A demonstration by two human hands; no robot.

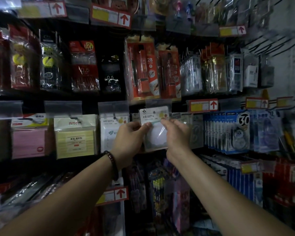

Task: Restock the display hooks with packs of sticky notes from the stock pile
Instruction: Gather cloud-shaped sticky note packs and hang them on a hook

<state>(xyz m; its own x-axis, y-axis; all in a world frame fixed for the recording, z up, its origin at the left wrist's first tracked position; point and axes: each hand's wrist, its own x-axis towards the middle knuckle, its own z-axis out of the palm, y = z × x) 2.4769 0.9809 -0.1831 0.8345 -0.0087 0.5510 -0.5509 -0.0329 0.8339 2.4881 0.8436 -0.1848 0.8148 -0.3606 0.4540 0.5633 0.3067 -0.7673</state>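
Both hands are up at the display. The left hand (pixel 129 138) pinches the sticky-note pack (pixel 154 133) by its left edge and the right hand (pixel 176 135) pinches its upper right corner, just under the clear label holder (pixel 158 104). The hook is hidden behind that holder, so threading is blind. Miss the hang hole and the glossy wrap could slip from the fingers (pixel 147 124), or knock the neighbouring pack (pixel 111 132).

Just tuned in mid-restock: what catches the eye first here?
Dead centre, the left hand and right hand pinch a Be Happy sticky-note pack by its side edges, up at the middle display row. Left of them hang a pink pad and a yellow pad.
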